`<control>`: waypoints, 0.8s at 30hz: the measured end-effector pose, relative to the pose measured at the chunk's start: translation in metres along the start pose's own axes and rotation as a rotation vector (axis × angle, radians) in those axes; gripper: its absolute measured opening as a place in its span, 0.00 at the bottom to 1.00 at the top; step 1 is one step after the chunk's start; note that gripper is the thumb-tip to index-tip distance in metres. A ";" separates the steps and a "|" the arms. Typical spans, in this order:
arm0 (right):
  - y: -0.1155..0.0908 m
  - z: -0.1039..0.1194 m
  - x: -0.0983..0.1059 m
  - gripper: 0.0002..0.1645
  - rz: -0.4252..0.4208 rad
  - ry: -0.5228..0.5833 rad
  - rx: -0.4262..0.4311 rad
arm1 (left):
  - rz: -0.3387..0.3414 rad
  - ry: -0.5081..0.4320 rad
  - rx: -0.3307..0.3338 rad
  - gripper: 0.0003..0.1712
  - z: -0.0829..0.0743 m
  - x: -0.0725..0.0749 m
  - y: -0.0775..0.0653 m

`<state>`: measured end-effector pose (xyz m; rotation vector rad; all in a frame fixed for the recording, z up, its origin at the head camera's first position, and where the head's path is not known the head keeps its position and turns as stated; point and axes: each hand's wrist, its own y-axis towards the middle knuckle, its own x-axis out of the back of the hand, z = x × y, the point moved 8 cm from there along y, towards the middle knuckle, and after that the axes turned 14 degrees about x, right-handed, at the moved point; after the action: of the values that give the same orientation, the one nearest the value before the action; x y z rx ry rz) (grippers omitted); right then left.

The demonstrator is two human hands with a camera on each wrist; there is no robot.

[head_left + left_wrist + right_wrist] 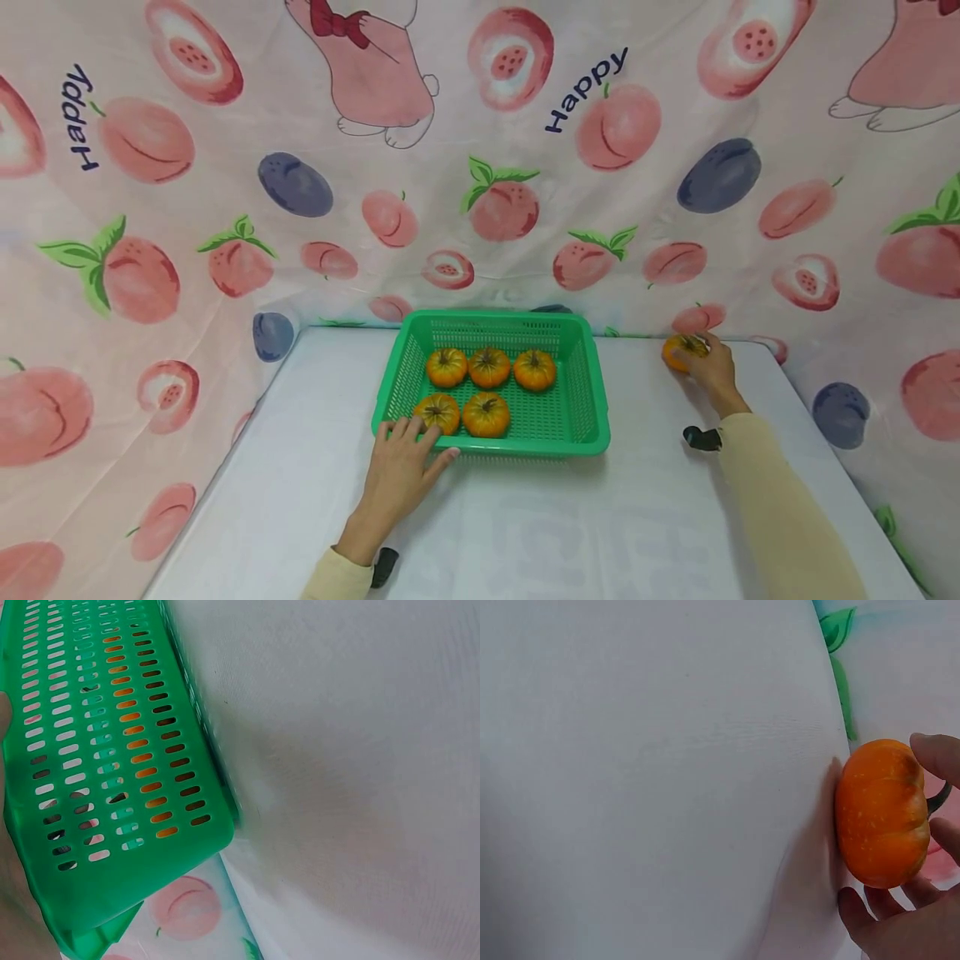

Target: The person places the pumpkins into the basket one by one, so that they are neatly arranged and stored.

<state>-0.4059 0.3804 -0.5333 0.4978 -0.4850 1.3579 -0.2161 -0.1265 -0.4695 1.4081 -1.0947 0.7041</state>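
Note:
A green plastic basket (592,392) stands at the back middle of the table, holding several small orange pumpkins (488,367), three in a back row and two in front. My left hand (401,467) rests on the basket's front rim near its left corner, fingers loosely spread and thumb along the outside. In the left wrist view, orange shows through the slots of the basket wall (97,889). At the table's far right edge, my right hand (712,371) holds another small pumpkin (883,814) around its sides, thumb and fingers about its stem.
A white-covered table (540,525) spreads in front of the basket. Behind it and at both sides hangs a pink cloth (450,167) printed with peaches and plums. Dark wrist-camera pieces (702,438) sit by each cuff.

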 end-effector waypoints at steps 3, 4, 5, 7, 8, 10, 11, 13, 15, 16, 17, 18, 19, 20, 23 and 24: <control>0.001 -0.003 -0.001 0.48 -0.001 -0.006 -0.006 | -0.005 0.000 -0.003 0.20 0.000 0.000 0.000; 0.002 -0.003 -0.002 0.47 -0.004 -0.005 -0.004 | -0.006 0.000 -0.004 0.20 0.000 0.000 0.000; 0.002 -0.003 -0.002 0.47 -0.007 -0.005 -0.003 | -0.006 0.002 -0.005 0.20 0.000 0.000 0.000; 0.002 -0.003 -0.002 0.46 -0.010 -0.006 -0.001 | -0.007 0.005 -0.005 0.20 0.000 -0.001 0.000; 0.001 -0.002 -0.002 0.45 -0.012 -0.005 -0.001 | -0.008 0.006 -0.005 0.20 0.000 -0.001 0.000; 0.000 -0.002 -0.002 0.45 -0.016 -0.005 -0.003 | -0.007 0.006 -0.006 0.20 0.000 -0.001 0.000; 0.000 -0.001 -0.002 0.45 -0.017 -0.006 -0.008 | -0.007 0.007 -0.007 0.20 -0.001 -0.001 0.000; -0.003 -0.001 -0.001 0.45 -0.021 -0.001 -0.019 | -0.007 0.007 -0.007 0.20 -0.001 -0.002 0.000; -0.005 -0.001 0.000 0.45 -0.024 0.006 -0.028 | -0.009 0.009 -0.008 0.20 -0.001 -0.001 0.000; -0.006 -0.001 0.001 0.45 -0.027 0.011 -0.032 | -0.010 0.009 -0.008 0.20 -0.001 -0.001 0.000; -0.007 0.000 0.002 0.44 -0.027 0.012 -0.032 | -0.011 0.010 -0.007 0.20 -0.001 -0.001 0.000; -0.008 0.000 0.002 0.44 -0.028 0.015 -0.031 | -0.012 0.008 -0.006 0.20 -0.001 -0.001 0.000; -0.009 0.001 0.003 0.44 -0.028 0.019 -0.029 | -0.013 0.007 -0.006 0.20 -0.001 -0.001 0.000; -0.009 0.002 0.004 0.44 -0.028 0.017 -0.026 | -0.014 0.007 -0.004 0.20 -0.001 -0.001 0.000; -0.010 0.004 0.007 0.45 -0.030 0.014 -0.012 | -0.018 0.002 -0.002 0.20 -0.001 0.000 0.000; -0.010 0.005 0.008 0.45 -0.034 0.012 -0.004 | -0.019 0.001 -0.002 0.20 -0.001 0.000 -0.001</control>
<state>-0.3949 0.3819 -0.5250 0.4920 -0.4677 1.3265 -0.2157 -0.1259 -0.4699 1.4149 -1.0793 0.6901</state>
